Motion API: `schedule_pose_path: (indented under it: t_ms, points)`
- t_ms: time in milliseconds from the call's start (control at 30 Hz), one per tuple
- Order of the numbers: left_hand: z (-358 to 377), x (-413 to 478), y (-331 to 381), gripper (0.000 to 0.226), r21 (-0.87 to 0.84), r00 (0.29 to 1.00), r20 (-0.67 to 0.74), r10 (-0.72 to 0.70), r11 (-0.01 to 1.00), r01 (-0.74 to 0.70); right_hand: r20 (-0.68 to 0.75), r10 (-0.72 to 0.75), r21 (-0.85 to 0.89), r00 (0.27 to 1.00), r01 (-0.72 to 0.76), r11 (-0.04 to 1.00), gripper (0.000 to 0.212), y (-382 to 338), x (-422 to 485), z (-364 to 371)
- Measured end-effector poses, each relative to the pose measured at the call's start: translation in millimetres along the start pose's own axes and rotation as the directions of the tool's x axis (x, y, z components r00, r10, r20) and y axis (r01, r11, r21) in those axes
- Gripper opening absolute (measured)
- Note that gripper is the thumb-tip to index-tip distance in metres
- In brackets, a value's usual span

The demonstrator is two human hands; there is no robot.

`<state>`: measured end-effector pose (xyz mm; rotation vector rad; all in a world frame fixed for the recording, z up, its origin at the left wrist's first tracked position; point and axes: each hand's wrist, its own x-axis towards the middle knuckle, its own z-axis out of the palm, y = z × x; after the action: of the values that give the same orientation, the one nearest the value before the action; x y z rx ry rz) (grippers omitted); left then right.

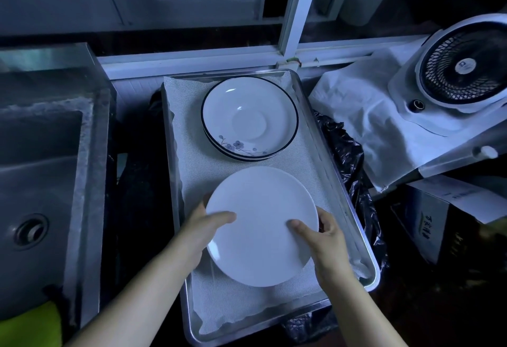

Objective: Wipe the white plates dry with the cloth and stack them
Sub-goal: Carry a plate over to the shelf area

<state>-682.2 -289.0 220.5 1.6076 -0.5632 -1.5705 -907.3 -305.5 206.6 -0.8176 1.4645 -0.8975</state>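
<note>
Both hands are on the plate (260,226), held over the six o'clock end of the tray (344,182). The left hand (201,227) grips the rim at nine o'clock and the right hand (325,237) grips it at three. Each thumb lies flat on the face, and the fingers curl under, mostly hidden. Neither hand has a cloth, and here's the danger: fetching that yellow-green cloth (41,324), way out at seven o'clock by the sink (35,182), likely leaves one hand holding a possibly wet plate. It could slip and crack on the tray! Swing it carelessly towards twelve and it clips the stack (249,118). The count: one plain plate, one stack of two or perhaps three dark-rimmed plates, one tray, one sink, one fan (463,63).
</note>
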Motion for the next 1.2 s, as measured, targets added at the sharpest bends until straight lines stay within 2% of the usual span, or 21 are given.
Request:
schedule_pose_path:
  t_ms: [133, 400, 633, 933, 1200]
  points:
    - [3.1, -1.7, -0.8, 0.049, -0.017, 0.999, -0.04, 0.014, 1.0, -0.014, 0.006, 0.005, 0.047, 1.0, -0.005, 0.999, 0.072, 2.2, -0.6, 0.5]
    - [12.5, -5.2, -2.5, 0.039, -0.06, 0.996, -0.086, 0.028, 0.998, -0.033, -0.004, 0.002, 0.168, 1.0, -0.002, 0.986, 0.032, 4.5, -3.3, 3.0]
    - [15.2, -12.3, 6.4, 0.045, -0.098, 0.995, -0.097, 0.001, 0.995, -0.011, -0.028, 0.022, 0.167, 0.999, -0.017, 0.986, 0.046, -11.9, -6.7, 5.6]
    - [19.2, -26.5, 28.2, 0.034, -0.018, 0.997, 0.062, 0.054, 0.998, -0.053, -0.072, 0.036, 0.27, 0.997, -0.015, 0.963, 0.031, -20.6, -37.5, -2.6]
    - [51.4, -48.5, 23.2, 0.024, 0.14, 0.956, 0.295, -0.009, 0.99, -0.034, -0.341, 0.038, 0.232, 0.939, 0.045, 0.972, 0.032, -6.2, -99.7, -29.2]
